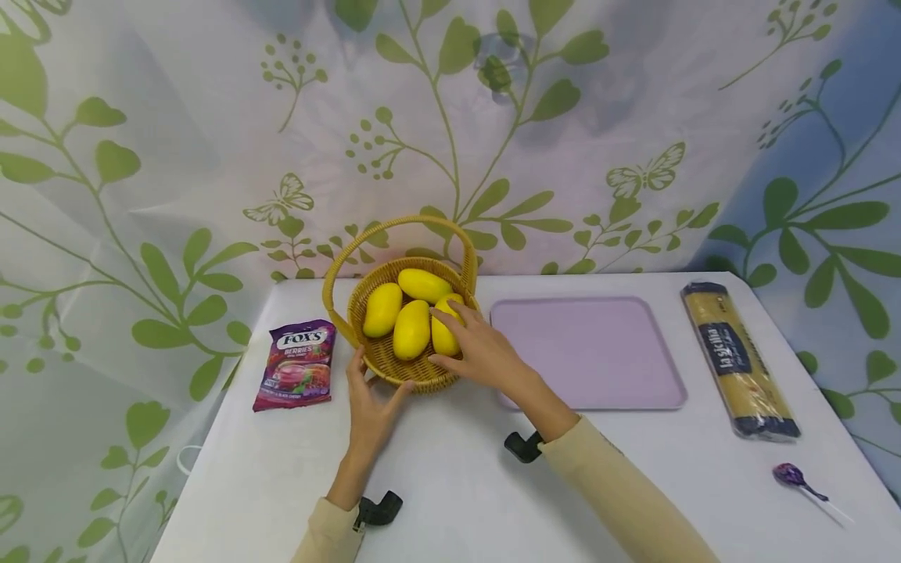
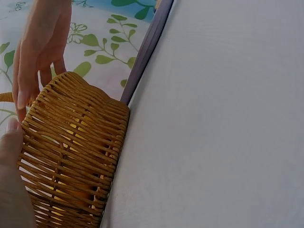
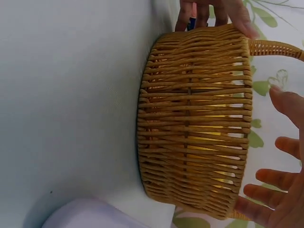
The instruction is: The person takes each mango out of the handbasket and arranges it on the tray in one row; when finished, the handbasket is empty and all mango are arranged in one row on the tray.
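A woven wicker basket (image 1: 394, 374) with a tall handle holds several yellow mangoes (image 1: 383, 310). At its left front my left hand (image 1: 371, 410) holds the basket's side, thumb near the front rim and fingers along the left. The left wrist view shows that thumb (image 2: 10, 142) against the wicker wall (image 2: 71, 147). Over the right side of the basket reaches my right hand (image 1: 486, 352), fingers spread above the rightmost mango (image 1: 443, 335). Whether its fingertips touch that mango cannot be told. In the right wrist view the fingers (image 3: 275, 179) are apart beside the rim.
A purple candy bag (image 1: 299, 366) lies left of the basket. To the right are a lilac tray (image 1: 587, 356), a spaghetti pack (image 1: 735, 356) and a wrapped lollipop (image 1: 790, 474). A leaf-patterned curtain (image 1: 535, 180) hangs behind the white table (image 1: 450, 485).
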`<state>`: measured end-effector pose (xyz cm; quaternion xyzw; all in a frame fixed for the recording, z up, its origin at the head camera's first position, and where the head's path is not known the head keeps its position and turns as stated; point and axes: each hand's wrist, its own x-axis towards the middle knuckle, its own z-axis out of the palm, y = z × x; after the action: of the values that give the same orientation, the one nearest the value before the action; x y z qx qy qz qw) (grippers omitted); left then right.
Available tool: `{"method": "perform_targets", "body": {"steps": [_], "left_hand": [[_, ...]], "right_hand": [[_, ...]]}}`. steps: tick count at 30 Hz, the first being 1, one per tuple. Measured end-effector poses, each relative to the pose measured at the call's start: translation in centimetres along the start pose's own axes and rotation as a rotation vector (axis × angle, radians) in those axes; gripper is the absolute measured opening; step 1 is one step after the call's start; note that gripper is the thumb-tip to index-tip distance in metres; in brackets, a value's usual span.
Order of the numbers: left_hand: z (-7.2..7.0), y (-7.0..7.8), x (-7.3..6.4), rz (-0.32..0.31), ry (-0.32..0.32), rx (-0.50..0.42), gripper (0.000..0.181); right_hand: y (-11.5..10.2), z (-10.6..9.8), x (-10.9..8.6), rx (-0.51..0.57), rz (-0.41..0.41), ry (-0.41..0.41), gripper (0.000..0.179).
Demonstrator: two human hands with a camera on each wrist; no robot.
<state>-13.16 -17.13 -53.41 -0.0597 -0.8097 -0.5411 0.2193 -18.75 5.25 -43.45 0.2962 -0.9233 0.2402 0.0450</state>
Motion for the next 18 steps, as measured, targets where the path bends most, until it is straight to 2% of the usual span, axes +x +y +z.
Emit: {"method": "perform_targets", "body": {"steps": [1,6,11,18], "left_hand": [[0.1,-0.6,0.0,0.003,0.002,0.0,0.098],[0.1,-0.8,-0.1,0.001,0.0,0.005,0.096],[0.0,-0.6,-0.2,-0.023,0.009,0.007,0.097],[-0.4,2.3,0.0,0.004,-0.008,-0.005,0.093]], "right_hand": [[0.1,0.2,0.4,0.001,-0.001,-0.006,0.074],[0.3,1.5,1.9,-0.015,-0.017,-0.02,0.075],[0.3,2.9,3.1,-0.013,0.0,-0.07,0.076],[0.1,4.0,4.2,-0.047,0.033,-0.116,0.08]]}}
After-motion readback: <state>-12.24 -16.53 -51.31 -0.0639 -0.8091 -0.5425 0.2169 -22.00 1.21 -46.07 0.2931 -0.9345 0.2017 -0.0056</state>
